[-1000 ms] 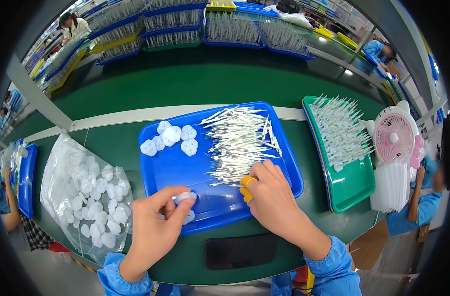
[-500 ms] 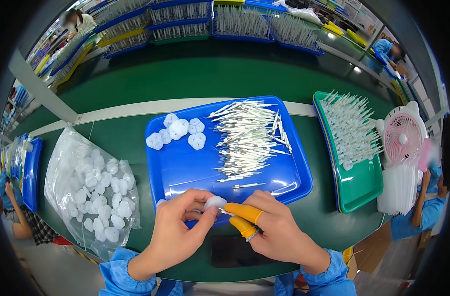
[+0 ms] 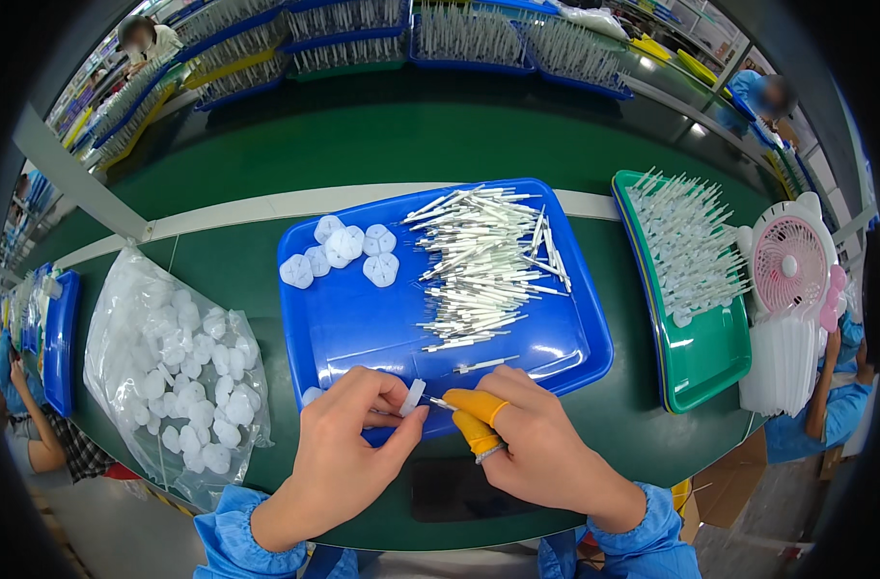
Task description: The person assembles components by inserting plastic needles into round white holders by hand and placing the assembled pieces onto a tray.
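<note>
Between the thumb and fingers of my left hand [image 3: 348, 444] is a white scalloped plastic disc [image 3: 413, 397], turned nearly edge-on. My right hand [image 3: 541, 449], with yellow finger cots on two digits, pinches a thin white rod with a metal tip [image 3: 436, 401]. The rod points at the disc; whether they touch I cannot tell. Both hands are over the near edge of a blue tray [image 3: 363, 333]. In it lie a heap of similar white rods [image 3: 474, 265] and, at the far left, several loose discs [image 3: 343, 247].
A clear bag of white discs [image 3: 194, 386] lies left. Right stand a green tray of rods fitted with discs [image 3: 705, 372], a pink-and-white fan [image 3: 789, 262] and stacked clear plastic pieces [image 3: 780, 367]. A dark flat object [image 3: 459, 492] lies below my hands. Filled trays [image 3: 469, 39] line the back.
The disc in my left hand has turned from a tilted face to nearly edge-on. My right hand has drawn slightly right, and more of the rod's tip shows.
</note>
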### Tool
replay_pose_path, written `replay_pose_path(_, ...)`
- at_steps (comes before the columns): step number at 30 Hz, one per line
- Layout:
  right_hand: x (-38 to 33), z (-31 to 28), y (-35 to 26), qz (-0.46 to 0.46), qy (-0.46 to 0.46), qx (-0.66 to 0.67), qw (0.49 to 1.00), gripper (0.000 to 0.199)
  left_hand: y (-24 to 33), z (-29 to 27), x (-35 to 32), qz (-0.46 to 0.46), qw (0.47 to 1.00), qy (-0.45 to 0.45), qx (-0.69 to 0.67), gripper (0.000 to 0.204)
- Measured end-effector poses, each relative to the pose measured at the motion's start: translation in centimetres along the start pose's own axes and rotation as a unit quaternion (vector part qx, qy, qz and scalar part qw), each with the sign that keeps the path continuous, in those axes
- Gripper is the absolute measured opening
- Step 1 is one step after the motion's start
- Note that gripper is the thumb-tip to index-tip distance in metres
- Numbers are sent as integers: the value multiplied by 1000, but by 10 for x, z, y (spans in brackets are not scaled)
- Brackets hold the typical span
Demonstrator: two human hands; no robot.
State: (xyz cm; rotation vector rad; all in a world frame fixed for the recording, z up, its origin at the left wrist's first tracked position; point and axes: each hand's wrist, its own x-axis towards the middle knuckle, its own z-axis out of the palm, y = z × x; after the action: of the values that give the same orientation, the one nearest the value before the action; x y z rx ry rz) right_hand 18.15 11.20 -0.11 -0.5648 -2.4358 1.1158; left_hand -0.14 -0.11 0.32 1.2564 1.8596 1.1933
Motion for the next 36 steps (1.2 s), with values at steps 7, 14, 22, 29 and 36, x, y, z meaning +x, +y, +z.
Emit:
replay_pose_path(7,-3,-6,-7,19,15,-3,1000,41,1,-2,3,22,999,20,45,14)
replay_pose_path(14,-1,-3,-1,-36,22,4,999,50,1,-5,2,-91,992,-18,-86,14)
replay_pose_path(22,1,2,-4,-21,8,-17,1000,44,1,-1,0,-40,998,-16,-55,15)
replay_pose_path(29,-5,13,-6,-6,26,23,999,41,1,7,-2,70,997,15,39,16)
replay_pose_path(36,-5,18,-7,-2,94,40,995,38,0,10,-9,102,991,30,75,19)
